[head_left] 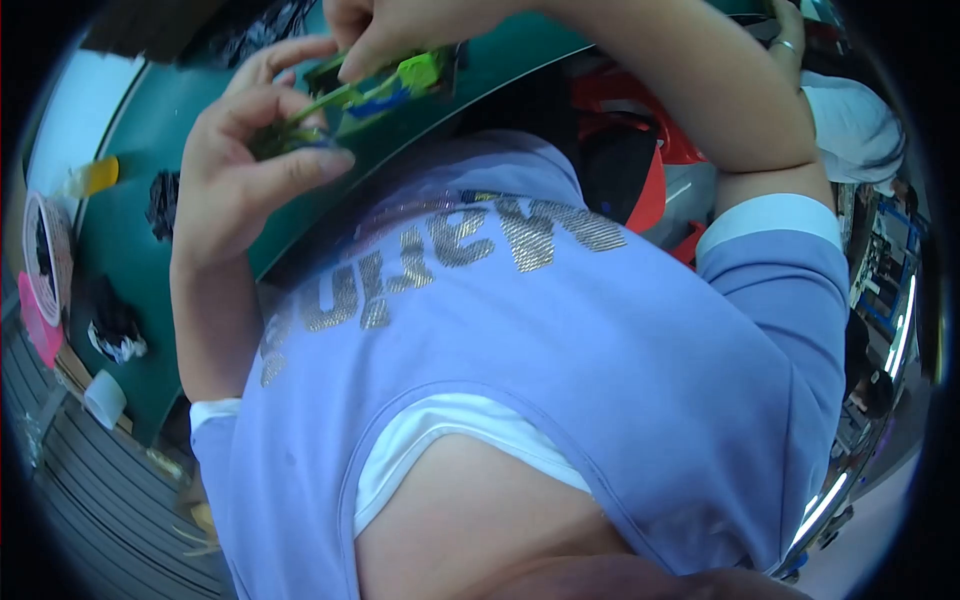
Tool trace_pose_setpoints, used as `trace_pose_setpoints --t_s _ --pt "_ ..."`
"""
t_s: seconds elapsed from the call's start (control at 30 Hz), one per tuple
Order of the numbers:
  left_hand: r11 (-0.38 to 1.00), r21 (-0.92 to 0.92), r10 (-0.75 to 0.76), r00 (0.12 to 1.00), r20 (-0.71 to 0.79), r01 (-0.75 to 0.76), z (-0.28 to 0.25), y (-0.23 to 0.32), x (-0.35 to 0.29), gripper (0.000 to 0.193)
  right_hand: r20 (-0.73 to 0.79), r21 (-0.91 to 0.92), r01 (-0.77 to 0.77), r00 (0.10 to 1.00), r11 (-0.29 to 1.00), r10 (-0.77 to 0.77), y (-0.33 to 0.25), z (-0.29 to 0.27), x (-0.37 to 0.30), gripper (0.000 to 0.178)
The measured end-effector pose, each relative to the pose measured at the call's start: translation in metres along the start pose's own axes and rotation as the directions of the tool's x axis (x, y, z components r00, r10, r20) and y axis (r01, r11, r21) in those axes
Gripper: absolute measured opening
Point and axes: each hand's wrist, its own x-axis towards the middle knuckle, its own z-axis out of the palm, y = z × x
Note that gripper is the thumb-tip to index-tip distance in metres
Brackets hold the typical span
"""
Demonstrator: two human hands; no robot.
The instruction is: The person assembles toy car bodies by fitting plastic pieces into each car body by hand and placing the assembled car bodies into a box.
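My left hand (235, 160) is raised over the near edge of a green table, its fingers and thumb closed around a bright green plastic piece (418, 72) with a blue part. The piece's exact kind does not show. Over it, partly cut off by the upper edge of the view, is my right hand (395, 28). Its fingers are bent, and one fingertip reaches down to the piece. What lies between the right fingers, if anything, is hidden. A dark part sits behind the green piece, half covered by my hands.
The green table (120, 235) runs along the left and top. On it lie a yellow object (98, 177) and dark bundles (163, 205). A pink basket (48, 255) and a white cup-like container (104, 400) stand by its edge. Another person's hand (790, 40) shows at upper right, near red material (650, 190).
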Motion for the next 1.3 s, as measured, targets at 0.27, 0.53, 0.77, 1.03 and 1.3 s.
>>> trace_pose_setpoints --t_s 0.27,0.53,0.77,1.03,1.3 --pt "0.995 -0.085 0.043 0.987 -0.154 -0.057 -0.027 -0.018 -0.017 0.02 0.032 0.595 -0.08 0.997 0.8 0.075 0.025 0.026 -0.002 0.026" --pt "0.742 -0.669 -0.213 0.928 -0.306 -0.05 -0.015 -0.027 -0.009 0.017 -0.186 0.627 0.021 0.975 0.778 0.124 0.019 0.027 -0.005 0.032" --pt "0.65 -0.759 -0.372 0.888 -0.272 0.039 -0.014 -0.043 0.009 0.022 -0.267 0.808 0.222 0.964 0.546 0.003 0.03 0.027 -0.008 0.037" --pt "0.721 -0.689 -0.339 0.904 -0.262 0.071 -0.014 -0.054 0.007 0.019 -0.175 0.797 0.095 0.981 0.596 0.079 0.029 0.038 0.002 0.035" --pt "0.545 -0.829 -0.351 0.933 -0.085 0.129 0.003 -0.045 0.01 0.016 -0.483 0.306 0.253 0.872 0.918 -0.08 0.024 0.044 -0.001 0.017"
